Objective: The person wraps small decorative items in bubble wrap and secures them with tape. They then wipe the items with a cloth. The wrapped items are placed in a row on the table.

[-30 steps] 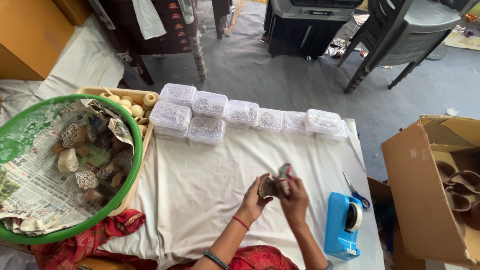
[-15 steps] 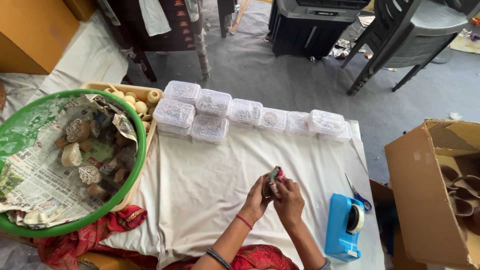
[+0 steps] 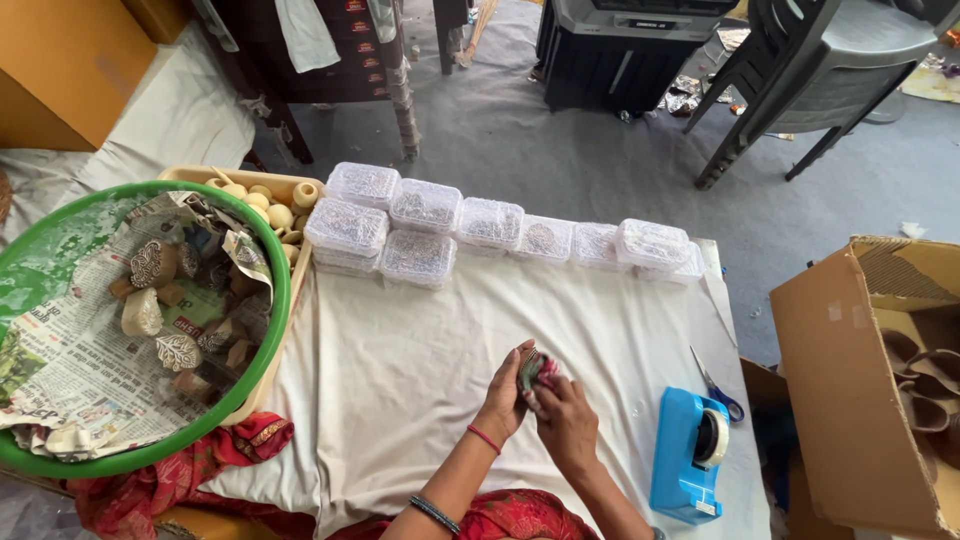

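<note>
Both my hands meet above the white cloth of the low table [image 3: 400,390], near its front edge. My left hand [image 3: 508,392] and my right hand [image 3: 562,412] together grip a small dark carved block with pink on it [image 3: 531,370]. The block stands on edge between my fingers and is mostly hidden by them. A red thread circles my left wrist and a dark bangle sits further up the arm. A blue tape dispenser [image 3: 690,455] stands just right of my right hand.
Several clear lidded boxes [image 3: 420,225] of small pieces line the table's far edge. A green basin [image 3: 275,300] lined with newspaper holds carved blocks at the left. Blue-handled scissors [image 3: 714,385] lie near the dispenser. An open cardboard box [image 3: 850,380] stands at the right.
My hands have drifted slightly left and toward me with the block, turning it between the fingers. The view has shifted a little.
</note>
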